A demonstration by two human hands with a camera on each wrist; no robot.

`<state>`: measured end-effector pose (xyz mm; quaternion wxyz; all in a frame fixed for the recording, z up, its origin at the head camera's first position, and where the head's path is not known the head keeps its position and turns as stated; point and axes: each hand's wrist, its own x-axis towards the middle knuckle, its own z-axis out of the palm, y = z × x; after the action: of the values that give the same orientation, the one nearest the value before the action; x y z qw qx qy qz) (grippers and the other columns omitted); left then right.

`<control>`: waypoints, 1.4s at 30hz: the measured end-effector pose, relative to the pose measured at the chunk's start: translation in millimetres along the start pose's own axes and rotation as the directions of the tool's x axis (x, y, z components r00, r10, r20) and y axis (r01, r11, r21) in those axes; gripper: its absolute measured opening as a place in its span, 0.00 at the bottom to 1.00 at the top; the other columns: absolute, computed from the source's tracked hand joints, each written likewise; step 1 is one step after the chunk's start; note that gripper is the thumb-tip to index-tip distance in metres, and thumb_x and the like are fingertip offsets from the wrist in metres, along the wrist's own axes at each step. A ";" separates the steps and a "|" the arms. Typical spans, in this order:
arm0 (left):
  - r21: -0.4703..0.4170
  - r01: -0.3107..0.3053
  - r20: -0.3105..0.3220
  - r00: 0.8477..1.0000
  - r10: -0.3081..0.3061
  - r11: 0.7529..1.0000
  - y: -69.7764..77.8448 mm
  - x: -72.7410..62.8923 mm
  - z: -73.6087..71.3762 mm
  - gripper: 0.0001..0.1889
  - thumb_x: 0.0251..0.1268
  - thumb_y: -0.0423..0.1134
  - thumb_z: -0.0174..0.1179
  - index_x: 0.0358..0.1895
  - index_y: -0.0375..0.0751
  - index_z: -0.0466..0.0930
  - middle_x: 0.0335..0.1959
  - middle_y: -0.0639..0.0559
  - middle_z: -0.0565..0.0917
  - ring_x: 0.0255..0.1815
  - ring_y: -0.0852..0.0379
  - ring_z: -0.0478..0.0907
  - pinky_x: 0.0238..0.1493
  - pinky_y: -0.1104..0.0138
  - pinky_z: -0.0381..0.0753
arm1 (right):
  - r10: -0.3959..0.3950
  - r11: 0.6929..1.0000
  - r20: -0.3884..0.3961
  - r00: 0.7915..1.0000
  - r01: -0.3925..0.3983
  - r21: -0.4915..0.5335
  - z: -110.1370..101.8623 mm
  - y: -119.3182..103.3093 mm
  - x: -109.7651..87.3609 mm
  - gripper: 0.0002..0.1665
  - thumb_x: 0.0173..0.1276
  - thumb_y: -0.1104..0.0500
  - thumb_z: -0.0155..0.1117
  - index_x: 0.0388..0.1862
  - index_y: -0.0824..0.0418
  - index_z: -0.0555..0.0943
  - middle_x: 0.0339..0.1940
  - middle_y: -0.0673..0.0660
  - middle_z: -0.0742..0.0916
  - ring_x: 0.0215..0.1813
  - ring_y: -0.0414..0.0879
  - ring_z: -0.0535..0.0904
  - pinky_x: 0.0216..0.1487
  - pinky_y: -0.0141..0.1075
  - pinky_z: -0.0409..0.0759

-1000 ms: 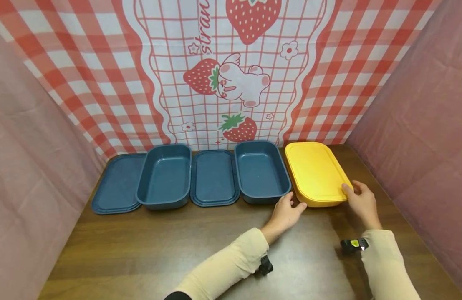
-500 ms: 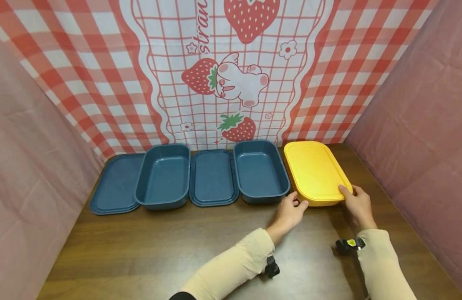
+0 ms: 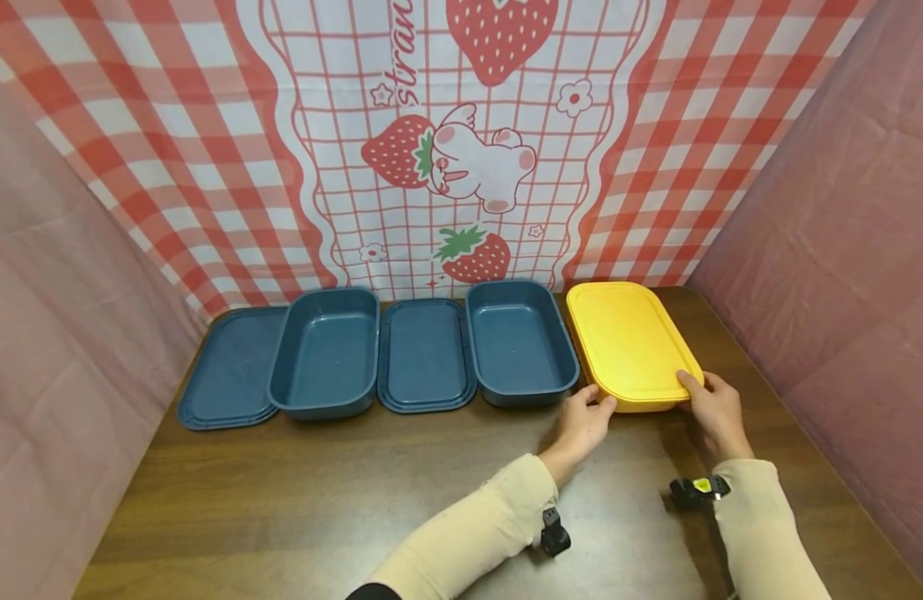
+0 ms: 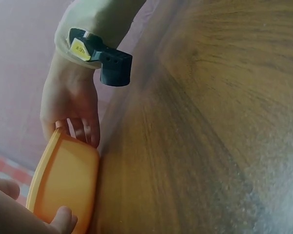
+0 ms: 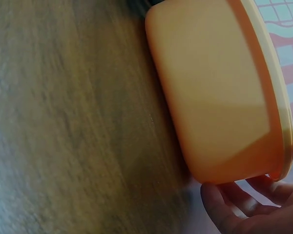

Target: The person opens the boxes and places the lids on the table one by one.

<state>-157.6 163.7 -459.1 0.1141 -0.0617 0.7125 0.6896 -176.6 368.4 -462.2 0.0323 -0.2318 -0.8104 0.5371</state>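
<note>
A yellow lidded food container (image 3: 632, 342) stands at the right end of the row, its lid on top. At its near left corner my left hand (image 3: 584, 423) holds on, the thumb against the front wall and fingers on the left side. My right hand (image 3: 718, 414) grips the near right corner, thumb on the lid's edge; in the right wrist view its fingers (image 5: 217, 207) reach round the side wall close to the bottom. The left wrist view shows both hands at the container's front wall (image 4: 68, 178).
Left of the yellow container stand an open blue container (image 3: 519, 346), a blue lid (image 3: 427, 354) lying flat, another open blue container (image 3: 328, 354) and a second blue lid (image 3: 232, 371). Behind the wooden table (image 3: 341, 500) hangs a checked strawberry cloth (image 3: 461, 242); a pink curtain (image 3: 814, 275) borders the right.
Both hands have closed in on the yellow container's near corners, the left moving slightly right and the right slightly inward. The containers and lids stay in place.
</note>
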 end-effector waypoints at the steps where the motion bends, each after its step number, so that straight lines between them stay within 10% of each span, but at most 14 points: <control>1: 0.002 0.005 -0.003 1.000 -0.005 1.000 -0.4 0.1 0.2 0.22 0.66 0.40 0.62 0.61 0.37 0.77 0.56 0.45 0.83 0.52 0.51 0.82 0.54 0.58 0.82 | 0.003 1.000 0.002 1.000 -0.003 0.001 -0.3 0.0 0.0 0.43 0.74 0.43 0.50 0.71 0.75 0.60 0.43 0.51 0.75 0.30 0.27 0.74 0.34 0.23 0.80; 28: -0.061 0.008 -0.024 1.000 -0.010 0.998 -2.6 5.0 0.7 0.21 0.68 0.40 0.60 0.64 0.47 0.77 0.66 0.55 0.77 0.69 0.57 0.69 0.69 0.59 0.69 | 0.054 0.963 -0.055 0.997 -0.037 0.267 -0.1 -10.3 -2.9 0.28 0.72 0.54 0.58 0.63 0.71 0.67 0.34 0.42 0.76 0.28 0.30 0.77 0.31 0.24 0.82; 42: 0.007 -0.023 0.003 1.000 0.023 1.000 -8.2 0.4 -1.6 0.22 0.69 0.40 0.58 0.66 0.49 0.74 0.59 0.49 0.82 0.56 0.56 0.81 0.58 0.60 0.80 | 0.094 0.930 -0.056 0.994 -0.068 0.361 -0.2 -7.4 -4.3 0.25 0.70 0.55 0.60 0.61 0.67 0.69 0.31 0.40 0.77 0.27 0.31 0.78 0.29 0.25 0.81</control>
<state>-156.1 161.8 -467.2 0.1074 -0.0521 0.7154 0.6885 -175.3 364.5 -454.7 0.0812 -0.2747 -0.6869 0.6679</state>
